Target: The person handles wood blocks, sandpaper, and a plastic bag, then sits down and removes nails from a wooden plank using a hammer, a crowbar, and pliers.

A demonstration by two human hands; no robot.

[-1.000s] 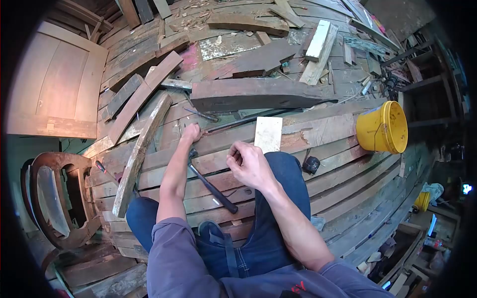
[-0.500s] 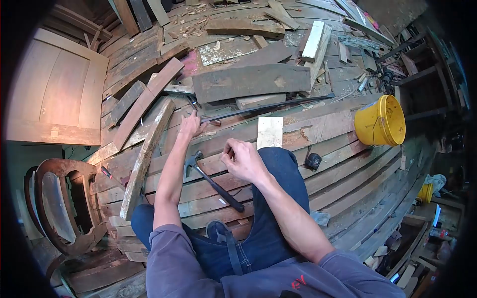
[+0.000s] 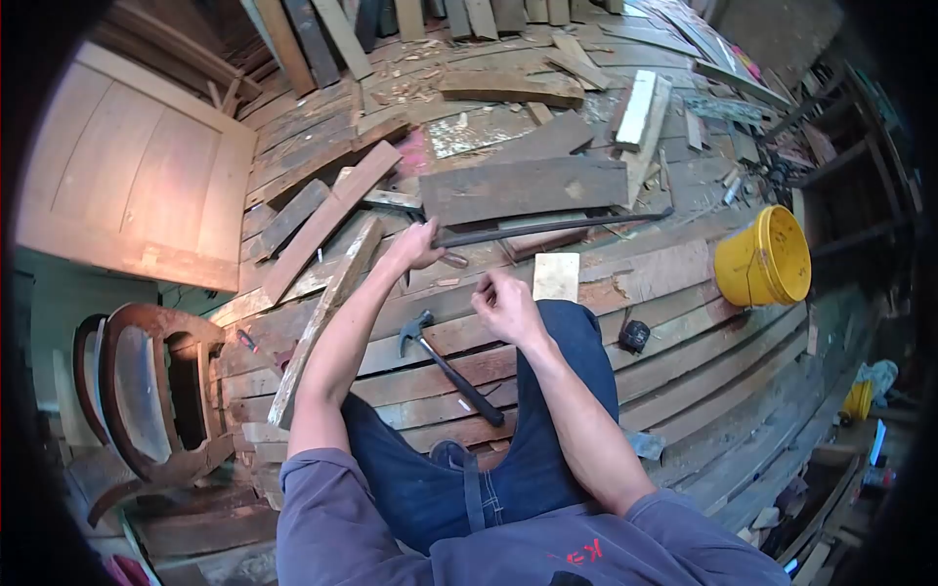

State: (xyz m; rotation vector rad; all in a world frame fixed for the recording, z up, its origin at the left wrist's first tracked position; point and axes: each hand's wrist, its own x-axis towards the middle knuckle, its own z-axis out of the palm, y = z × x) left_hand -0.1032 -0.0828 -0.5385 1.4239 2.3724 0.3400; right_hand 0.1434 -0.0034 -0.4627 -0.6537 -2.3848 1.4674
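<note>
My left hand [image 3: 420,245] is wrapped around the near end of a long dark pry bar [image 3: 557,229], which reaches right along the lower edge of a wide weathered plank [image 3: 528,188]. Just below that hand a short brown handle [image 3: 454,260] pokes out; the rest of it is hidden. Over my knee, my right hand [image 3: 510,307] is held with its fingers curled together, and what may be inside them cannot be seen. A claw hammer [image 3: 451,367] with a black grip lies between my legs. Beyond my right hand is a pale wood block [image 3: 556,276].
A yellow bucket [image 3: 731,268] lies tilted at right, near a black tape measure [image 3: 634,336]. A narrow splintered batten [image 3: 327,317] lies beside my left arm. Scrap boards cover the floor ahead. A panelled wooden door [image 3: 137,166] and curved chair frames [image 3: 147,391] stand at left.
My left hand has closed around the bar's near end, and the bar lies at a flatter angle. My right hand stays curled over my knee. The view has shifted, moving everything rightward.
</note>
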